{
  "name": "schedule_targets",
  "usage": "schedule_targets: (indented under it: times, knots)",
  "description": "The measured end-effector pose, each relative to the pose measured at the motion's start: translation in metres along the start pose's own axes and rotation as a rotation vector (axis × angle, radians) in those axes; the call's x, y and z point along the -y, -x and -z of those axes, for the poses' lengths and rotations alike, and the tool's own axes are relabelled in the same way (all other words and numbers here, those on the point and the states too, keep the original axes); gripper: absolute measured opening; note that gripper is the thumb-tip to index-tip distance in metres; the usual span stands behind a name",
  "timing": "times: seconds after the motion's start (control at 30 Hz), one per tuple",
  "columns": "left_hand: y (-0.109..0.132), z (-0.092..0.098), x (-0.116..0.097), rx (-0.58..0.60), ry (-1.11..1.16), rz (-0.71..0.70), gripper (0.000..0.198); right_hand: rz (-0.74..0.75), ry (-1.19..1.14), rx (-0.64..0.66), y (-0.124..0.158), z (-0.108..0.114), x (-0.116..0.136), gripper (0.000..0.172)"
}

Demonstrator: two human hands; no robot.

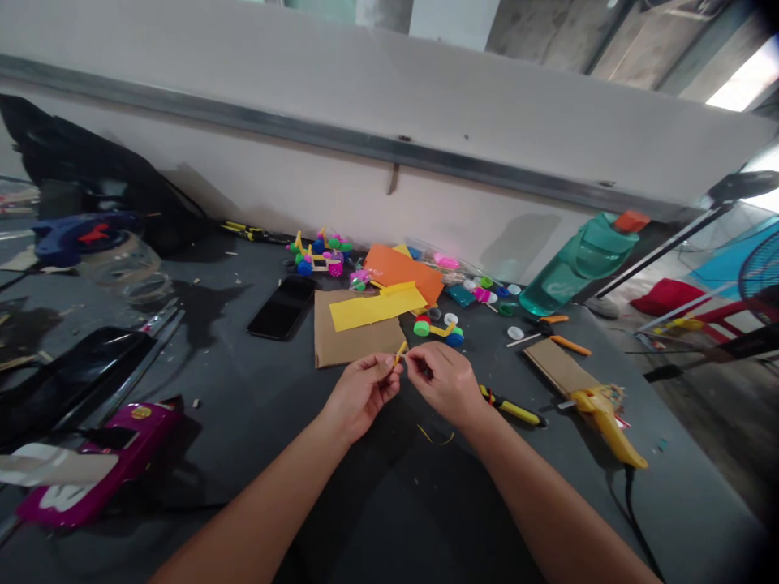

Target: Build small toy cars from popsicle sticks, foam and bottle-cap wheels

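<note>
Between its thumb and fingers, my left hand (360,396) pinches a small yellow piece (400,354), perhaps a rolled or folded strip; its exact kind is too small to make out. Close beside it, my right hand (443,378) has its fingertips pressed together at the piece's upper end, and what they hold is hidden. Just beyond the hands lie a brown cardboard sheet (341,347) and a yellow paper sheet (371,310) on it. A small wheeled piece with green and blue caps (439,328) stands past my right hand. Thin yellow scraps (435,438) lie below.
To the right are a yellow glue gun (605,422), a cardboard strip (560,365), orange-handled scissors (569,344), a yellow-black cutter (517,409) and a leaning teal bottle (578,268). A black phone (283,308), purple power strip (103,466) and spray bottle (122,259) are left.
</note>
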State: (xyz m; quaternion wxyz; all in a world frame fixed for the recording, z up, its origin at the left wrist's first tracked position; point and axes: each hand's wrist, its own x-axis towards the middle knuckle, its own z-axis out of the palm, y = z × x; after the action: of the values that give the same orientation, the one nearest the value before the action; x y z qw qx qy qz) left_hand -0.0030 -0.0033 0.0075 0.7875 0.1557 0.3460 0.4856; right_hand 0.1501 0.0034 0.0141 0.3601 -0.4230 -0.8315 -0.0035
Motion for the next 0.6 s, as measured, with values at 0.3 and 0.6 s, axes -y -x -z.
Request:
schedule_targets:
  times: [0.3,0.6]
  knots:
    - [-0.0003,0.0006,0.0006,0.002,-0.007,0.012,0.005,-0.039,0.016,-0.034,-0.0003,-0.0002,0.0007,0.01]
    - [-0.0013,0.0021,0.0018,0.007,-0.038,0.009,0.003,-0.085,0.042,-0.08,-0.0019,0.0013,-0.0012,0.01]
